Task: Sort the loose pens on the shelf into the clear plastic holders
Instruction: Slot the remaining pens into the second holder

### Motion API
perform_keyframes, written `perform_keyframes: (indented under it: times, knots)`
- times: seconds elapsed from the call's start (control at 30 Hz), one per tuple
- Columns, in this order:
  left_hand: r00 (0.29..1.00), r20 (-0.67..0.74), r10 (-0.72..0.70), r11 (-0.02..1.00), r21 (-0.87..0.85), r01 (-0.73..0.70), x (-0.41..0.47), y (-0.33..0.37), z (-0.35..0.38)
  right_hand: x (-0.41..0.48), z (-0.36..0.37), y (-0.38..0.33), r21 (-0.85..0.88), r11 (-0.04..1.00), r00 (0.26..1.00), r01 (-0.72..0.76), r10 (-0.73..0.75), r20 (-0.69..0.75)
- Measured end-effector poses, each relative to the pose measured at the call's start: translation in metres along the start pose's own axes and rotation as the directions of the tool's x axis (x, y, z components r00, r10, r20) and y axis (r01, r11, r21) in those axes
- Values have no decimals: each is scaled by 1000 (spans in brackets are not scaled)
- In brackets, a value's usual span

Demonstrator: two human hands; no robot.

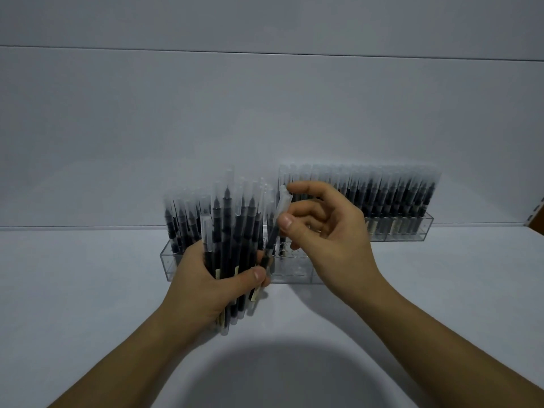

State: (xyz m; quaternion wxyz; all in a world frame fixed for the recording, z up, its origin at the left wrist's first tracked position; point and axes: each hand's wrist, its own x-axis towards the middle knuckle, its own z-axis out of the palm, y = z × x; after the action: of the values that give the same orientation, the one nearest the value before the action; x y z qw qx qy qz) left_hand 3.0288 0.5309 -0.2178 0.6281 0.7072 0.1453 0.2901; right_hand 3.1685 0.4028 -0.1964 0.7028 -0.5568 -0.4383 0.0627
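R grip [329,231] pinches one pen [282,201] btwn thumb & fingers over near holder [294,275], L grip [206,278] curled round a fat bundle [232,225] just left; risk: bundle may slip & scatter on shelf [412,304] if L grip slackens while R slots pen in.

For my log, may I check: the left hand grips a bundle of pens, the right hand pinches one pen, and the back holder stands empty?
No: the head view shows the back holder packed with pens, not empty. The left hand does grip a bundle of pens and the right hand does pinch one pen.
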Motion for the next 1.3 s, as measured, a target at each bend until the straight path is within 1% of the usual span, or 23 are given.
perform_keyframes:
  times: [0.17,0.27,0.37,0.43,0.5,0.6,0.67,0.73,0.83,0.93,1.03,1.1,1.17,1.3]
  knots:
    - [999,30,15,999,39,-17,0,0,0,-2,2,-1,20,999,1000,-28,28,-1]
    - [1000,-5,18,1000,13,-18,0,-1,-2,0,1,-3,32,999,999,-37,38,-24]
    - [998,-41,57,997,51,-55,1,-1,-4,4,-4,-7,61,998,996,-30,35,-84]
    - [996,-58,62,997,44,-60,2,0,-4,9,-9,-9,99,995,990,-26,39,-132]
    - [996,-55,63,998,27,-62,1,0,-3,13,-14,-11,102,995,984,-8,25,-176]
    - [997,-80,18,999,44,-15,0,-1,-4,17,-23,-12,67,997,970,34,-17,-244]
    - [995,-98,-4,998,64,11,0,-2,-5,20,-28,-12,1,997,957,74,-71,-283]
    - [994,-108,8,997,76,0,1,-1,-4,22,-30,-10,-82,990,947,117,-136,-292]
    - [995,-93,43,995,94,-35,2,1,-3,23,-30,-5,-147,978,948,148,-183,-261]
    - [997,-73,17,997,74,-12,3,-3,-4,23,-27,-1,-210,963,954,169,-213,-212]
    - [997,-77,12,1000,25,-10,2,-4,-2,26,-23,3,-255,950,961,177,-223,-163]
    - [997,-82,1,999,-45,-5,2,-5,-1,28,-20,6,-300,937,968,179,-222,-115]
    - [997,-79,-7,997,-74,1,3,-6,-1,28,-17,9,-370,908,972,195,-229,-52]
    - [995,-103,-7,999,-50,2,2,-6,-1,26,-14,14,-484,835,959,263,-283,33]
